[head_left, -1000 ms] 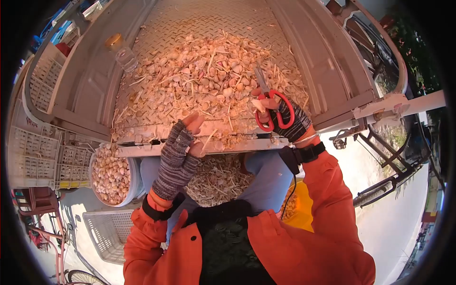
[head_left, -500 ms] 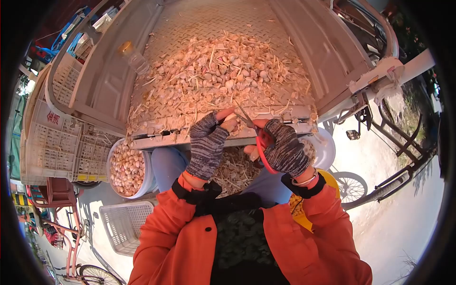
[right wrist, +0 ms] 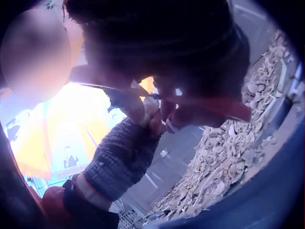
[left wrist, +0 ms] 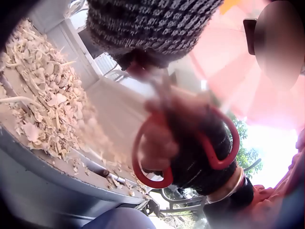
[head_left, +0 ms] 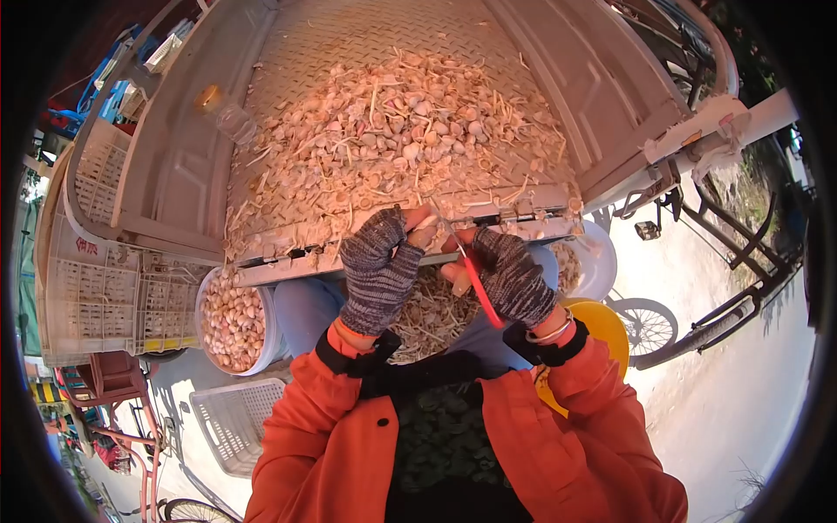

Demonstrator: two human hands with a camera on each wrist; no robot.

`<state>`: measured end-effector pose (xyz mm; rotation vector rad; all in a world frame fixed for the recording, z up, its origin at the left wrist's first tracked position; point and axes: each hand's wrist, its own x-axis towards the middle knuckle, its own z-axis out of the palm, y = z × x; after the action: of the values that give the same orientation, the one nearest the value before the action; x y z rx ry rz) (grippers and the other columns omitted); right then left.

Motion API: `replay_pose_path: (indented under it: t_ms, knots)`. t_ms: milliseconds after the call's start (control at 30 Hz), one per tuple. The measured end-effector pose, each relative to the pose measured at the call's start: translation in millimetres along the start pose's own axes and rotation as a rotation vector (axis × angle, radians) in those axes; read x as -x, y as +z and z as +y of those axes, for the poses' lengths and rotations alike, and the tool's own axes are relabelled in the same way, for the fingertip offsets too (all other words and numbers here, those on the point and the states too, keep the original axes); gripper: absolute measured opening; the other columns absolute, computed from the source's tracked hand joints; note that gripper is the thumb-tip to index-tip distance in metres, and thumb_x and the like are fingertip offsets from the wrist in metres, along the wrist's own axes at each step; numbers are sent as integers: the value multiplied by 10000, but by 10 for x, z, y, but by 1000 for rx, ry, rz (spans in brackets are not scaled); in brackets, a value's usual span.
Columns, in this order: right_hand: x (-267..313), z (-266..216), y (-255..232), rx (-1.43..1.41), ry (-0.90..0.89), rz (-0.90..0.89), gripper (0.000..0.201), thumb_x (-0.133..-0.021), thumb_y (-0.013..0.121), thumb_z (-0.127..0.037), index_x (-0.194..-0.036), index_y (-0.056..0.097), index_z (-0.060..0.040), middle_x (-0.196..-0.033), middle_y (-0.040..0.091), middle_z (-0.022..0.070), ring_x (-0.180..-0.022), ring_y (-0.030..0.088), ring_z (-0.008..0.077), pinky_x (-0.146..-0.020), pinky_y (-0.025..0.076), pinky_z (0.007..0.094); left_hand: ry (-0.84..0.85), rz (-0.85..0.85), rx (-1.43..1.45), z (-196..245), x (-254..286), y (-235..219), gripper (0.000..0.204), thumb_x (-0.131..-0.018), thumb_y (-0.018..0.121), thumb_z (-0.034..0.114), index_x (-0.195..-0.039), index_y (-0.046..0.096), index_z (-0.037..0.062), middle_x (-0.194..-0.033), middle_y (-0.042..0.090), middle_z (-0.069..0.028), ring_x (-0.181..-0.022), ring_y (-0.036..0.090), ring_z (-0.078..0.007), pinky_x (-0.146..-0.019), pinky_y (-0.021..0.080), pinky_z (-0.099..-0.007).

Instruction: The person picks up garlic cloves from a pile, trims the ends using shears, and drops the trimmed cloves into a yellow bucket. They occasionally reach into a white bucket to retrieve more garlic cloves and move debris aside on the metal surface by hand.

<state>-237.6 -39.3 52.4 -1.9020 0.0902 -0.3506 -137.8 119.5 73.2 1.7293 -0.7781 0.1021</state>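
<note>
In the head view, my left hand (head_left: 379, 270), in a striped fingerless glove, pinches a pale garlic clove (head_left: 425, 232) at its fingertips. Beside it my right hand (head_left: 516, 277), gloved alike, grips red-handled scissors (head_left: 478, 288) with fingers through the handles. The scissor blades point up and left, right at the clove. A pale piece (head_left: 459, 277) shows by the right fingers. Through the left wrist view, both red handle loops (left wrist: 224, 161) appear round the blurred right hand. The right wrist view has the clove (right wrist: 150, 106) between the left fingertips, close by the blades.
A heap of garlic (head_left: 410, 131) with skins and stalks covers the metal cart bed ahead. A white bucket (head_left: 273, 324) of cloves stands left, a yellow bucket (head_left: 615, 336) right. A grey crate (head_left: 218, 436) sits lower left; a clear jar (head_left: 235, 124) lies by the side wall.
The right hand with the scissors has come left and down from over the heap. The left hand, loose with bare fingertips before, has moved right and now pinches a clove beside the blades.
</note>
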Motion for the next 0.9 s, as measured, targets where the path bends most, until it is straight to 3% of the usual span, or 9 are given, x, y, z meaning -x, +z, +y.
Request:
replay_pose_path:
  t_ms: [67, 167, 200, 267, 400, 600, 667, 833, 900]
  knots:
    - [3, 70, -10, -117, 61, -69, 341, -776, 768, -199, -1022, 625, -11, -754, 604, 52, -680, 575, 145, -596, 472, 277, -71, -79, -44, -13, -32, -14, 216, -843, 691, 64, -1053, 689, 19, -857, 656, -62, -755, 620, -108, -699, 496, -246]
    - [-57, -237, -135, -557, 564, -240, 225, -879, 642, -190, -1023, 615, -19, -724, 587, 20, -614, 557, 99, -532, 430, 212, -81, -98, 104, -201, -31, 47, 206, -850, 678, 57, -1051, 684, 11, -877, 660, -68, -738, 625, -111, -669, 498, -246]
    - [-59, -179, -148, -556, 558, -241, 225, -879, 642, -190, -1023, 615, -19, -724, 587, 20, -614, 557, 99, -532, 430, 212, 121, -154, -30, -237, -94, 52, 186, -860, 664, 56, -1039, 684, 10, -867, 660, -69, -734, 633, -135, -664, 505, -255]
    - [-34, -24, -152, -983, 677, -278, 277, -898, 609, -207, -1092, 578, -11, -676, 546, 23, -550, 502, 77, -481, 383, 194, -53, -249, 145, -324, -82, 83, 215, -854, 667, 67, -1062, 658, 13, -899, 653, -78, -803, 628, -153, -693, 513, -279]
    - [-159, 387, -261, -731, 552, 49, 345, -900, 594, -216, -1156, 538, 8, -662, 495, 11, -526, 457, 84, -456, 354, 213, -594, -45, 990, -716, -435, 29, 325, -817, 713, 122, -1102, 613, 3, -970, 639, -104, -868, 612, -163, -760, 514, -312]
    - [-374, 251, -294, -451, 458, -23, 392, -745, 682, -15, -1122, 576, 12, -743, 525, 3, -674, 543, 106, -714, 472, 204, -513, -444, -339, -1346, -1275, 180, 463, -790, 730, 248, -1121, 563, -28, -1112, 580, -135, -958, 593, -248, -872, 490, -373]
    - [-399, 231, -288, -528, 532, -16, 392, -743, 689, 27, -1119, 579, 14, -752, 553, 7, -715, 583, 103, -737, 486, 210, 47, -312, -866, -1471, -1244, 360, 476, -791, 719, 259, -1131, 553, -31, -1123, 573, -171, -1017, 572, -330, -917, 461, -424]
    - [-294, 302, -312, -370, 373, 8, 396, -757, 744, -35, -1116, 583, 9, -753, 574, 6, -736, 602, 94, -739, 495, 223, -136, -548, -891, -1256, -1453, 256, 531, -799, 715, 278, -1199, 539, -24, -1121, 602, -186, -1014, 595, -342, -904, 473, -433]
    - [-268, 299, -298, -241, 279, 20, 406, -765, 760, -70, -1122, 583, 5, -751, 577, 3, -721, 594, 88, -729, 498, 228, -453, -489, -472, -1085, -1488, 128, 417, -840, 684, 224, -1164, 561, -10, -1049, 625, -138, -884, 644, -301, -802, 535, -382]
